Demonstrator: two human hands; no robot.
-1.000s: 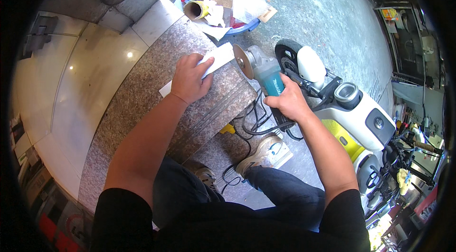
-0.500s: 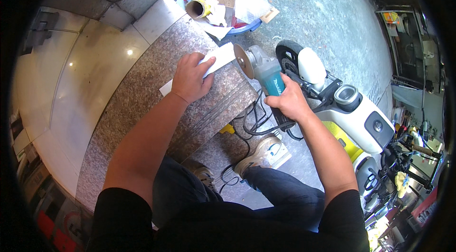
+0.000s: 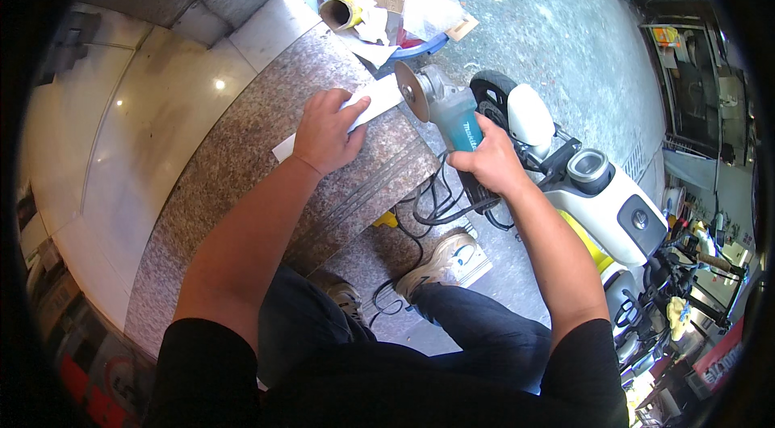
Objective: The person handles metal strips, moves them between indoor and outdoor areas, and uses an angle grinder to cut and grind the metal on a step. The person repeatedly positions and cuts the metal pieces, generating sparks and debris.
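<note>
My left hand point(image 3: 327, 131) is closed over a narrow white strip point(image 3: 379, 100), holding it against the speckled stone step point(image 3: 242, 153). Its far right end sticks out past my fingers to the step's edge. A teal and grey angle grinder point(image 3: 458, 119) is gripped round its body by my right hand point(image 3: 494, 160), thumb along the near side. The grinder's round disc point(image 3: 412, 92) stands right by the strip's far end; whether they touch, I cannot tell. Whether the disc is spinning does not show clearly.
A blue tub point(image 3: 440, 42) full of scraps and packaging stands beyond the step. On the right is a white and yellow scooter point(image 3: 617, 210). Black cable point(image 3: 428, 218) loops down beside my shoes point(image 3: 432, 266). Pale tiles point(image 3: 161, 121) lie left of the step.
The grinder has tilted and its disc has shifted slightly away from me, beside the strip's end. My left hand keeps its hold in the same place.
</note>
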